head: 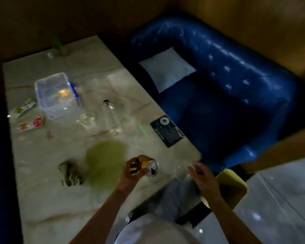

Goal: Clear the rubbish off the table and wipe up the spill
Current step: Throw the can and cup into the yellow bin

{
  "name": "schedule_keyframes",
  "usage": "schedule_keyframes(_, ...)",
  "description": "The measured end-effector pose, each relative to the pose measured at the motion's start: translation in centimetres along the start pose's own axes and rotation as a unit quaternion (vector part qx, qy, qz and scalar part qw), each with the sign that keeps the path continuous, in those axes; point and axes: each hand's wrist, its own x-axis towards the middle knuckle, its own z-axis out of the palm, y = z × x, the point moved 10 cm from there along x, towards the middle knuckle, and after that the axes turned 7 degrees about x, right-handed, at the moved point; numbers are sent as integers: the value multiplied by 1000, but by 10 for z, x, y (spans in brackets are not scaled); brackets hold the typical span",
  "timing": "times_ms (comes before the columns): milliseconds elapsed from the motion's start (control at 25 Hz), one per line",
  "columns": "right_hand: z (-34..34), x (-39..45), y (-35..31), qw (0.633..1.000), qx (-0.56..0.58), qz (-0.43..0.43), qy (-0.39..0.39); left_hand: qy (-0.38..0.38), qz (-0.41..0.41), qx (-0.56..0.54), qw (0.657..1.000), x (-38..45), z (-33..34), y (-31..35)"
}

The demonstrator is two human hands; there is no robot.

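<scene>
Nearest to me, my left hand (130,170) is wrapped round a gold drinks can (147,166), lifted off the table (42,199), tipped over so its long axis runs roughly left-right and the opened top faces right, twd my other hand. My right hand (202,176) is just beside it, fingers loosely spread, palm down, holding nothing that I can make out; something clear and blurred sits under its fingertips, maybe a cup or a bag, can't tell. Below that hand, off the near-right table edge, there's a yellow-green bin (236,187). I judge that's where the can goes, so the move turns on this: bin lies right and a bit nearer than the can, and the right hand is closer to it than the left.

Next out, the spill (104,161): a wide green puddle immediately left of the can hand, touching or nearly touching a crumpled cloth (70,175) on its left side. Left hand is the nearer one for both, once it's free.

Further on, mid-table: a clear bottle (111,117) lying down, dark cap pointing away from me, and a clear cup (86,119) just left of it. Two snack wrappers (31,124) lie at the left edge, w/ a clear plastic box (55,94) behind them. A dark card (167,131) sits at the right edge, well apart from the rest.

Rubbish mostly uncleared, wipe not yet started, by my reading.
</scene>
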Motion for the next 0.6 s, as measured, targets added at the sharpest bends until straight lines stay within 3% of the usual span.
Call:
schedule_keyframes(120,-67,-20,30,999,36,24,25,-66,5,10,998,-14,71,11)
schedule_keyframes(400,-203,-83,107,973,109,81,186,-190,61,113,973,-38,221,31)
schedule_keyframes(600,-248,-130,173,935,172,144,275,-309,106,228,917,-42,310,22)
